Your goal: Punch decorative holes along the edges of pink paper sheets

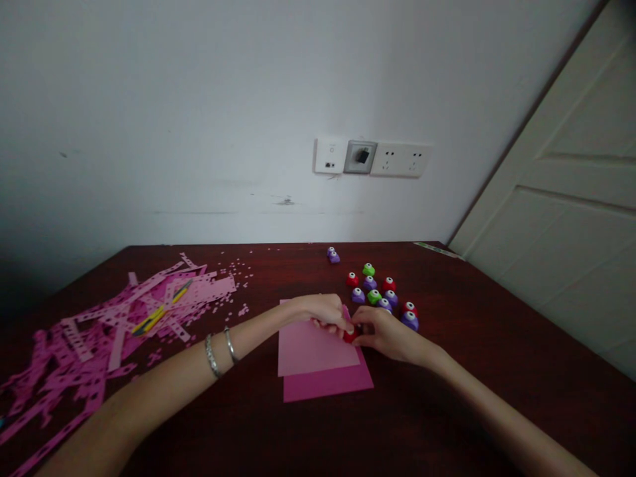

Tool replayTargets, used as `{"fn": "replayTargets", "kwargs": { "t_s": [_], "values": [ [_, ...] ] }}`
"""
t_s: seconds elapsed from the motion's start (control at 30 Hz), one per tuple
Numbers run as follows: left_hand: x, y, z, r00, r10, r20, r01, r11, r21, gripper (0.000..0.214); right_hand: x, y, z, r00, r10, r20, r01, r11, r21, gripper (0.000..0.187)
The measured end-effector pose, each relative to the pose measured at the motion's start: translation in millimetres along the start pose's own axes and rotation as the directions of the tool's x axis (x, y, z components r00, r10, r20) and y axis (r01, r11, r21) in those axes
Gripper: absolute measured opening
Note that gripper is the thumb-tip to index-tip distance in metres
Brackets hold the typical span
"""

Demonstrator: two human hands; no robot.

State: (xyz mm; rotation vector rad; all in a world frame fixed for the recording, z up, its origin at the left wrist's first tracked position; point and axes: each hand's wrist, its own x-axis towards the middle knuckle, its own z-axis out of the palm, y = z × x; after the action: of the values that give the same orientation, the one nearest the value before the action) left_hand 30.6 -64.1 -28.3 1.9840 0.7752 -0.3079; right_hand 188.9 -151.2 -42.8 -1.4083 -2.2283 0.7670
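Red piece [350, 336]: small and rounded, at the right-hand edge of the pink sheets, between the two hands, partly hidden by fingers.
Right hand [385, 331]: its grip is pinching the red piece from the right side, thumb and forefinger drawn close around it.
Left hand [325, 311]: held above the sheets, fingers curled under, thumb reaching to the red piece; I cannot tell whether its grip pinches the piece or only presses on it.
Left wrist: two silver bracelets [212, 356].
Pink sheets: a pale sheet [311, 351] overlaps a deeper pink sheet [328, 385], whose near edge shows below it on the dark desk [238, 411].
Eye-topped pieces: a loose cluster of red, green and purple ones, among them a green piece [368, 270], stands just beyond the right hand; two purple pieces [334, 257] sit together near the far edge.
Scraps: a heap of punched pink strips [119, 338] covers the left side, with a yellow cutter [159, 311] on top and tiny pink bits [243, 309] scattered beside it.
Grey wall socket [352, 165]: holds a black plug [363, 156].
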Motion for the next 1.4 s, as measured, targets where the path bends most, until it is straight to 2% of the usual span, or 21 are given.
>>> {"fn": "replayTargets", "kwargs": {
  "t_s": [0.17,0.27,0.4,0.5,0.6,0.7,0.87,1.07,1.4],
  "values": [
    [-6.4,-5.6,-9.8,0.993,0.036,0.11,-0.03,0.998,-0.058,0.035,-1.8,-2.6,0.2,1.0,0.024,0.001,-0.024,1.0,0.013,0.013],
    [-19.3,-4.7,-18.3,0.994,0.09,0.068,-0.088,0.996,-0.031,0.04,-2.4,-3.0,0.0,1.0,0.025,0.008,-0.025,1.0,0.015,0.014],
    [-36.7,-11.6,-19.1,0.99,0.141,-0.001,-0.139,0.972,0.188,0.036,-2.1,-3.3,0.0,0.999,0.035,0.013,-0.035,0.999,0.003,0.012],
    [-40.6,-22.8,-12.0,0.992,0.097,-0.077,-0.059,0.918,0.391,0.035,-1.9,-3.3,0.2,0.999,0.034,0.022,-0.035,0.999,0.002,0.012],
    [-38.0,-33.6,-6.0,0.987,0.076,-0.143,-0.001,0.885,0.465,0.035,-2.9,-2.9,1.1,1.0,0.017,0.003,-0.017,1.0,-0.015,0.013],
    [-34.8,-40.4,-4.8,0.987,0.087,-0.135,-0.019,0.897,0.442,0.035,-5.3,-2.4,2.3,1.0,0.01,-0.019,-0.01,1.0,-0.027,0.015],
    [-36.6,-42.4,-5.7,0.994,0.033,-0.1,0.004,0.935,0.354,0.032,-8.8,-0.2,2.8,0.999,0.024,-0.031,-0.024,1.0,-0.004,0.018],
    [-41.2,-40.5,-3.9,0.988,0.024,-0.153,0.035,0.928,0.371,0.033,-9.6,4.9,1.5,0.999,0.008,-0.048,-0.008,1.0,0.01,0.019],
    [-42.1,-41.3,-3.0,0.987,0.039,-0.156,0.017,0.938,0.346,0.034,-9.8,2.2,-2.6,1.0,-0.015,-0.019,0.015,1.0,-0.014,0.018]
  ]
}}
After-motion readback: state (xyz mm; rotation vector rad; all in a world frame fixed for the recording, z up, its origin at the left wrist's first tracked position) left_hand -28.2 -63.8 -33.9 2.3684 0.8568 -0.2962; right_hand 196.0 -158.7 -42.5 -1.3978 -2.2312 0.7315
